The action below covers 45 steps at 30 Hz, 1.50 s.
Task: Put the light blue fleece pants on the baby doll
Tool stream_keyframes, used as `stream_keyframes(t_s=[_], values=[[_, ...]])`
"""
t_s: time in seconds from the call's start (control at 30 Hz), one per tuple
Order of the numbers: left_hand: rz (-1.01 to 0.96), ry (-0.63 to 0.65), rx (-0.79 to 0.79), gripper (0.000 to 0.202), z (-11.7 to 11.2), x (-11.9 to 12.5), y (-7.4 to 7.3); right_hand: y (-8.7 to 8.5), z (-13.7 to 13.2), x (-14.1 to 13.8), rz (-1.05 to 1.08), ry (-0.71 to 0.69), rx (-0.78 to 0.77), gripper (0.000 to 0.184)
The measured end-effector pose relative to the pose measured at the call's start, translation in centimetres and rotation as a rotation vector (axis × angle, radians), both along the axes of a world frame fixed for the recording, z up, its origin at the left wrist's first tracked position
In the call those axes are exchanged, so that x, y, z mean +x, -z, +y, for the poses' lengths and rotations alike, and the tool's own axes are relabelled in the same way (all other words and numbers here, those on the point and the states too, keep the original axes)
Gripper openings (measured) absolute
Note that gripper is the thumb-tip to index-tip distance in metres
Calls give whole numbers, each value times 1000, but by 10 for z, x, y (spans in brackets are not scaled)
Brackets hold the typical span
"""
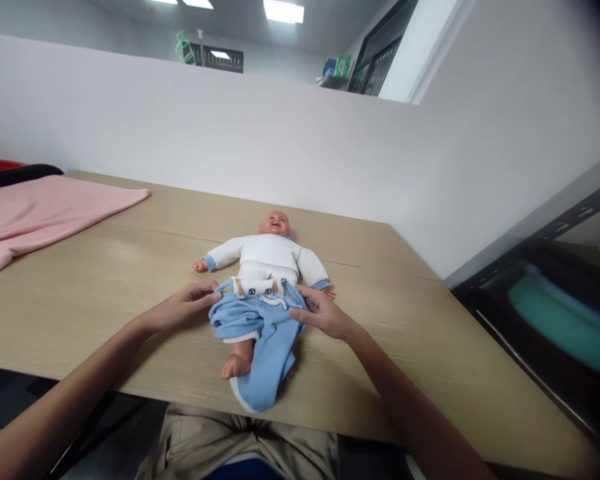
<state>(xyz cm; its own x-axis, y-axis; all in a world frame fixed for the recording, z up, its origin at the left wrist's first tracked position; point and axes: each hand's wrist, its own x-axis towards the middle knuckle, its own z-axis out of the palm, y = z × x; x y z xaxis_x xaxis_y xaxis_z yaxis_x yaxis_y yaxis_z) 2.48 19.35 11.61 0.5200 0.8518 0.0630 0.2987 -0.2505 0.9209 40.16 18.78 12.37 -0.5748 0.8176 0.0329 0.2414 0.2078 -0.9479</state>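
Note:
A baby doll [270,257] lies on its back on the table, head away from me, in a white top with blue cuffs. Light blue doll pants [277,340] with an animal face at the front cover its lower body. One bare foot pokes out of the leg on the left; the other pant leg hangs flat past the foot on that side. My left hand [195,301] pinches the waistband's left edge. Over on the right edge, my right hand [325,312] grips the blue cloth between thumb and fingers.
A pink cloth [55,207] is spread on the wooden table [145,267] at the left, beside a black and red object. A white partition [220,133] rises behind the table. At the right stands a dark metal rack [540,247] with a teal item.

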Motion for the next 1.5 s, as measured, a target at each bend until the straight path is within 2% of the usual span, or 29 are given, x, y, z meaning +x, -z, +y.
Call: stream_keyframes(t_s=[0.1,0.23,0.37,0.47,0.53,0.63,0.67,0.8,0.83,0.9,0.97,1.0,1.1,1.23,1.37,1.43,1.5], values=[[48,4,55,47,6,4,-8,5,2,4,99,13,-111,85],[86,-56,210,49,15,24,-36,6,2,2,168,13,-127,85],[248,146,287,59,29,62,-71,7,-3,1,207,39,-160,90],[398,347,217,42,45,92,-88,6,-8,-1,184,19,-182,90],[409,511,124,30,57,105,-92,5,-12,-2,133,5,-179,88],[304,687,-1,29,69,112,-84,-2,-18,-1,14,-17,-181,81],[279,682,-15,33,71,112,-79,-5,-20,-1,-26,-30,-185,75],[273,510,-35,48,71,106,-62,-21,-30,-1,-191,-83,-163,45],[258,517,-70,53,70,105,-60,-25,-33,-1,-229,-90,-155,42],[220,657,-184,57,68,104,-62,-30,-36,-3,-252,-89,-151,41],[197,816,-263,49,65,106,-67,-32,-39,-5,-178,-86,-183,38],[196,856,-273,42,64,107,-70,-32,-40,-5,-109,-91,-200,36],[188,863,-300,34,62,108,-74,-27,-40,-3,86,-119,-225,44],[93,877,-333,38,62,108,-67,-17,-37,4,122,-85,-300,52],[61,775,-278,42,67,110,-51,-18,-37,9,43,-139,-436,71],[42,786,-284,51,72,112,-40,-22,-38,10,-48,-138,-469,75],[14,859,-328,65,78,113,-29,-26,-38,10,-93,-122,-471,74]])
